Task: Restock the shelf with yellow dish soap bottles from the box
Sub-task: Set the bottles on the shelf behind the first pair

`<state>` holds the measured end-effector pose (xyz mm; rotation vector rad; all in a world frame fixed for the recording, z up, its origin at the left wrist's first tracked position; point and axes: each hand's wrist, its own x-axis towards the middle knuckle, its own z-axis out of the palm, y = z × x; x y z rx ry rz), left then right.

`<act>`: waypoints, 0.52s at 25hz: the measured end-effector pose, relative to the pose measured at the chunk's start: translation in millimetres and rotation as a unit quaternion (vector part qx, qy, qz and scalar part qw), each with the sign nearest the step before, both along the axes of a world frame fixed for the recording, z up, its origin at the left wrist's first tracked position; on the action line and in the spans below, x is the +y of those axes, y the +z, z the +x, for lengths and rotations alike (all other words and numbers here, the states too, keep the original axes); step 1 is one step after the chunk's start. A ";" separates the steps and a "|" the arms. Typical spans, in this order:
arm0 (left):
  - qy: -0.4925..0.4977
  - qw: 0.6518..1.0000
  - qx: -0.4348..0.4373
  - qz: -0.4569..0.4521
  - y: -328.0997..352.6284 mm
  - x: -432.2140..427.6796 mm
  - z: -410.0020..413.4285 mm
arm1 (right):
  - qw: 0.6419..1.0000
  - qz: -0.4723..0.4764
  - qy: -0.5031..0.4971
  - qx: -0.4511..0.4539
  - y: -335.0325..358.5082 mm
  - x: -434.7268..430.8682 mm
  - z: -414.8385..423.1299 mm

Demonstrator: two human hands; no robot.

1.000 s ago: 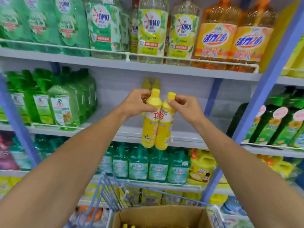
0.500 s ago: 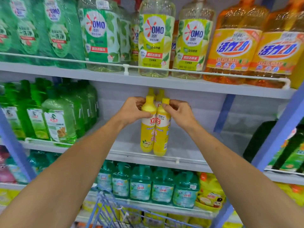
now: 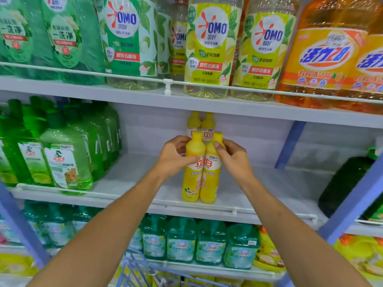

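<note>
At the bottom edge, the blue wire rim of a cart is seen. Above it, two bare forearms are stretched to the middle shelf.

The left yellow bottle is gripped at its shoulder by the left hand, with the fingers curled round the neck and the thumb laid across the front. The right yellow bottle is pinched at its neck by the right hand, thumb in front and fingers curled behind.

Both bottles are held upright and touching side by side, long axes vertical and round caps pointing up. Their bases are set at the shelf's front edge, just behind the white rail.

They are slim cylinders of smooth yellow plastic, tapered to a narrow neck. A white band faces outward on each, with the red characters 立白 split across the pair.

Just behind them, two more yellow bottles of the same kind are stood upright.

At the shelf's left end, green bottles are lined up. On the upper shelf, clear bottles labelled OMO are ranged.
</note>
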<state>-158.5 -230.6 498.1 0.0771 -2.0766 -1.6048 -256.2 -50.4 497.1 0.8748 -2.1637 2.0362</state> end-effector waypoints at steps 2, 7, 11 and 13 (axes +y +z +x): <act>0.009 1.000 0.014 0.020 -25.8 9.5 2.3 | 1.000 -0.023 0.002 -0.020 -18.8 2.8 11.1; 0.031 0.998 0.016 0.058 -73.0 19.1 4.8 | 0.997 -0.060 -0.036 -0.039 -54.9 -5.9 26.2; -0.011 0.997 -0.007 0.070 -82.1 12.4 7.1 | 0.998 -0.042 0.006 -0.046 -54.7 -2.2 24.1; -0.056 0.996 -0.021 0.068 -76.8 5.1 7.8 | 0.997 -0.028 0.046 -0.048 -51.7 2.5 22.7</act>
